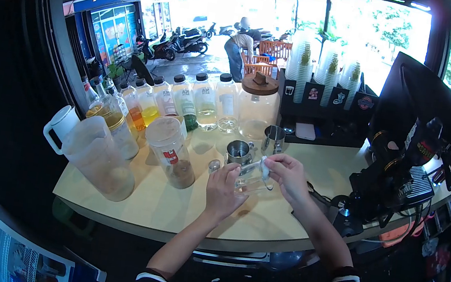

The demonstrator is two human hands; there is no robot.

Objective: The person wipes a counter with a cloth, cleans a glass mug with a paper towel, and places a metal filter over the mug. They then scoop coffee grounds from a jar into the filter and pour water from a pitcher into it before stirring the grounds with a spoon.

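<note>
My left hand [223, 192] is closed around a clear glass vessel [249, 186], tilted on its side above the counter with its mouth toward the right. At that mouth, my right hand [289, 179] pinches a small white wad [265, 168] that looks like tissue or cloth. Just beyond the glass stand a steel milk pitcher [239, 153] and a metal cup [273, 142]. Close to my left fingers is a small clear glass piece [214, 166], partly hidden.
A lidded canister of brown powder [176, 163] and a cloudy plastic jug [99, 161] stand left on the counter [197, 218]. Behind are several capped bottles [205, 103] and a wooden-lidded jar [258, 108]. Cup stacks [328, 69] and an espresso machine [404, 183] are right. A person [239, 50] bends outside.
</note>
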